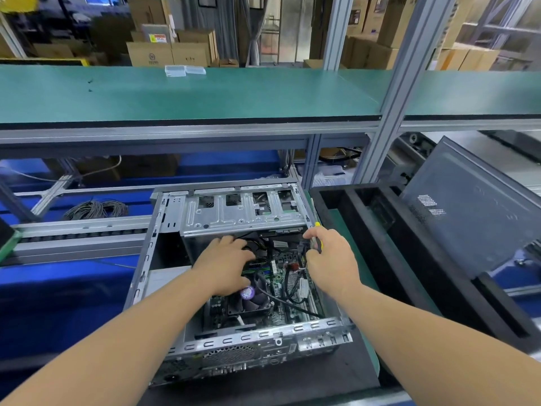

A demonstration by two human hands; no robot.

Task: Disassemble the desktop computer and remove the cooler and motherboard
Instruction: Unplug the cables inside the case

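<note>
Case [234,341] lies open on the tabletop [345,230], cooler [248,300] and motherboard [281,285] inside. My left grip [228,262] spreads flat above the cooler; my right grip [330,259] pinches a screwdriver [317,238].

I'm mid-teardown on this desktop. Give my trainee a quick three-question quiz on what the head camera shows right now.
1. True or false: the cooler is already out of the computer case.
2. Which hand holds the yellow-handled screwdriver? A) left hand B) right hand C) neither
3. What lies coiled on the rail left of the case?

Key: 1 false, it sits on the motherboard. 2 B. 3 a bundle of grey cables.
</note>
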